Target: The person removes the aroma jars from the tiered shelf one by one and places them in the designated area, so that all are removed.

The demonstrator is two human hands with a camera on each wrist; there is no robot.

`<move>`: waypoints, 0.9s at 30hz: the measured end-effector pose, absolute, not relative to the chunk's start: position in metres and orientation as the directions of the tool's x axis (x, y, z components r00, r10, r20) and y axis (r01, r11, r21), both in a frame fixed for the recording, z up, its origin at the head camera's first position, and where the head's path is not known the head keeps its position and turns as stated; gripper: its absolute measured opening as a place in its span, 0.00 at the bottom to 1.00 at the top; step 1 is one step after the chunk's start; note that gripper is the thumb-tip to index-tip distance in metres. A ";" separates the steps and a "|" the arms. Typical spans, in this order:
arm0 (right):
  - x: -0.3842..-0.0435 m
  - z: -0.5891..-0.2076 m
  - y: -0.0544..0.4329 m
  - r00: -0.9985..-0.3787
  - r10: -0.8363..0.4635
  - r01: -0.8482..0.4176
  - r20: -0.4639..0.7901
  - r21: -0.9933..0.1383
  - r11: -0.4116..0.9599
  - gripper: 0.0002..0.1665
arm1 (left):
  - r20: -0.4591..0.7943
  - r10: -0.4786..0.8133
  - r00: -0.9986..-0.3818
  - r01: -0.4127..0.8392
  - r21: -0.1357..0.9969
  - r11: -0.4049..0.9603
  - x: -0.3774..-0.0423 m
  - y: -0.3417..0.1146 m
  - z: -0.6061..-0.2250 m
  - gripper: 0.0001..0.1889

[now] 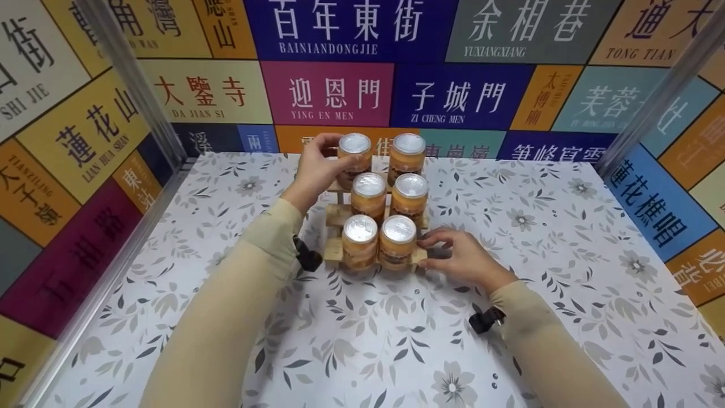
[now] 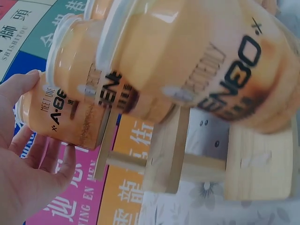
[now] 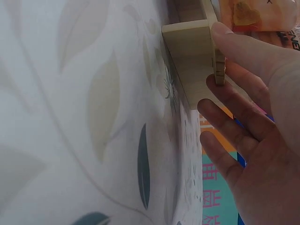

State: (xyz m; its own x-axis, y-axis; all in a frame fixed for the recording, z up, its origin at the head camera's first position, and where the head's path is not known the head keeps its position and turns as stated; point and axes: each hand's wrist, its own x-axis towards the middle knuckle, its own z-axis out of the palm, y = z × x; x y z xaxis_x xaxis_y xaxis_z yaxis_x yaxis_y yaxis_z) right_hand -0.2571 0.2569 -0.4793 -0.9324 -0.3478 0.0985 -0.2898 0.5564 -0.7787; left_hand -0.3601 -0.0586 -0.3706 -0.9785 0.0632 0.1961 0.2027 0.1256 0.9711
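A stepped wooden rack (image 1: 334, 250) bears several clear cans of orange-brown contents with silver lids, two on each tier. My left hand (image 1: 317, 173) grips the can at the back left (image 1: 355, 144) on the top tier, thumb on the near side and fingers round the far side. In the left wrist view, that can (image 2: 63, 119) shows dark lettering and stands close to the rack's top plank. Low on the right, my right hand (image 1: 467, 258) pinches the end of the bottom step (image 3: 190, 51) between thumb and forefinger. The other right fingers are spread loosely beside it.
The rack stands on a table with a white leaf-and-flower cover (image 1: 453, 351). Behind and at both sides rise panels of coloured signs (image 1: 328, 93), with clear upright corner strips (image 1: 645, 113). Each wrist wears a small black camera (image 1: 307, 255).
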 end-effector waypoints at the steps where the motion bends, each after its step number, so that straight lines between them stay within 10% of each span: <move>1: -0.257 -0.479 0.256 -0.933 -0.347 -0.288 0.098 -0.781 0.554 0.21 | 0.198 0.054 -0.979 0.204 0.971 0.122 -0.360 -0.062 -0.370 0.27; 27: -0.257 -0.481 0.256 -0.933 -0.347 -0.282 0.092 -0.786 0.550 0.21 | 0.162 -0.192 -0.968 0.131 0.978 0.162 -0.344 -0.147 -0.402 0.28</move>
State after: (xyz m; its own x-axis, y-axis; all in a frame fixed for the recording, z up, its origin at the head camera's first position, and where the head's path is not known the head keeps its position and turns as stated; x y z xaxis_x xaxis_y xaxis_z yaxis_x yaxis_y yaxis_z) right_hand -0.2573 0.2558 -0.4812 -0.9333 -0.3471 0.0922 -0.2821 0.5496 -0.7863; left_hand -0.3444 -0.1474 -0.4016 -0.9680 -0.1916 0.1618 0.1313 0.1624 0.9779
